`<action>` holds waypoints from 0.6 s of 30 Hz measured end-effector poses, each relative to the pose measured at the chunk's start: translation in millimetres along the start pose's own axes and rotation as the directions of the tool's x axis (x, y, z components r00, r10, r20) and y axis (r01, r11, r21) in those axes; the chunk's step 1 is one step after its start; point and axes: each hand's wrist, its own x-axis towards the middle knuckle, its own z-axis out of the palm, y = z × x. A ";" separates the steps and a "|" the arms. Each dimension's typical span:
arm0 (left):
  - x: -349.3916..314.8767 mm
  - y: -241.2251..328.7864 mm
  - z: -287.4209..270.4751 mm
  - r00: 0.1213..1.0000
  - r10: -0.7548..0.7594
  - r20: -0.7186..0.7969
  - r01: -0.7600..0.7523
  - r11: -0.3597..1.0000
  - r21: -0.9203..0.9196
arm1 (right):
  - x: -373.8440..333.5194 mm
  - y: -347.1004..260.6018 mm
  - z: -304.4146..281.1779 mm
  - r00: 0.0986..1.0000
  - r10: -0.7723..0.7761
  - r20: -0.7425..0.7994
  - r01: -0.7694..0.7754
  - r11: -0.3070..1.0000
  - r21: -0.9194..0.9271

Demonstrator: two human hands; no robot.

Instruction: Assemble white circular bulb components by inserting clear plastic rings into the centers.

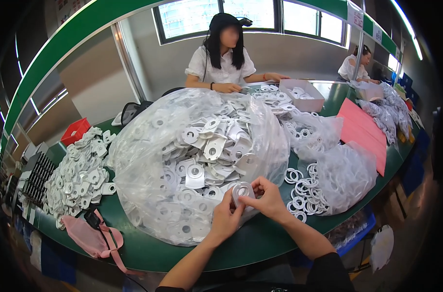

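White plate-like part [244,190] with a round opening is held up between the person's two hands, in front of the near edge of a large clear plastic bag [134,170] and above the green table [241,258]. The left hand [225,219] grips the part from its left side, with the thumb and fingers closed on its edge; the right hand [270,200] pinches it from the right, its thumb across the lower front. A round rim shows around the opening, though at this size I cannot tell whether it is a separate ring or belongs to the part. Behind the hands, the bag gapes over a heap of similar white plates [212,148], tilted and overlapping one another. Just to the right of the right forearm lie loose white rings [306,194], partly stacked, next to a smaller clear bag [348,180] filled with rings. A pink sheet [365,131] lies flat beyond that bag. At the left is another pile of white parts [83,182], with a red basket [75,131] behind it and a pink mesh pouch [85,236] near the table's edge. Across the table sits a co-worker [224,68] in a white top, beside an open box [311,103] holding white pieces.
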 end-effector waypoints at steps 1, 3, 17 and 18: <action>1.5 1.4 -0.9 1.000 0.000 -0.005 0.000 1.000 -0.001 | 1.1 0.2 -3.0 0.999 -0.030 0.019 0.030 0.999 -0.021; 2.1 5.6 -8.3 0.995 -0.073 0.070 0.090 0.954 -0.284 | 4.1 0.8 -4.6 0.996 -0.067 0.061 0.069 0.997 -0.030; 21.8 44.6 -145.2 0.988 0.043 -0.151 -0.007 0.972 0.236 | 4.0 -2.7 -11.3 0.997 -0.047 -0.053 0.047 0.999 0.005; 30.3 39.6 -185.5 0.956 0.112 -0.270 -0.059 0.978 0.199 | 5.1 -2.1 -11.4 0.996 -0.046 -0.076 0.047 0.999 0.004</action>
